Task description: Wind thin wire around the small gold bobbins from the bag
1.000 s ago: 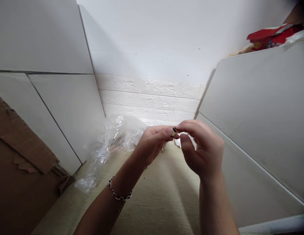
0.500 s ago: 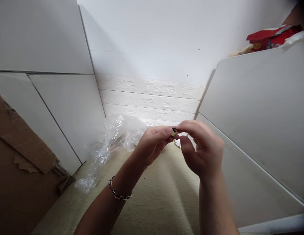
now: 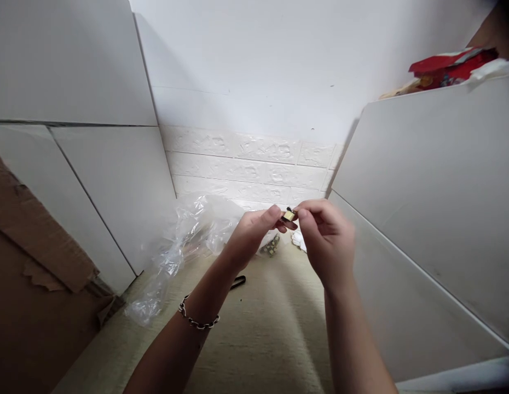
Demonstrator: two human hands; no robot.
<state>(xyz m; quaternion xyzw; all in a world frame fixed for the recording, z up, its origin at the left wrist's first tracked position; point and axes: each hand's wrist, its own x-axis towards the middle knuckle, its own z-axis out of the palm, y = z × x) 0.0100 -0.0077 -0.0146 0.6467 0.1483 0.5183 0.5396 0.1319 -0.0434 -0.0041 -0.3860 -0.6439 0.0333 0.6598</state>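
Observation:
A small yellowish and black piece (image 3: 289, 215) is between my two hands, above the light floor. My left hand (image 3: 254, 232) pinches its left side between thumb and fingers. The fingertips of my right hand (image 3: 330, 238) close on its right edge. Below the hands lies a clear packet of small yellow and black pieces (image 3: 271, 245), partly covered by my left hand. Beside it, some white items (image 3: 299, 239) show behind my right hand. A black loop-shaped object (image 3: 238, 282) rests on the floor near my left wrist.
Crumpled clear plastic (image 3: 168, 262) spreads over the floor at left. Torn brown cardboard (image 3: 41, 235) stands at the far left. White panels (image 3: 422, 180) rise on both sides, with a red package (image 3: 447, 68) on the right one. A white brick-patterned wall (image 3: 254, 158) is behind.
My right hand has moved slightly left and its thumb has closed in on the small piece, which is now turned to show its yellowish face. The packet and black loop have come into view.

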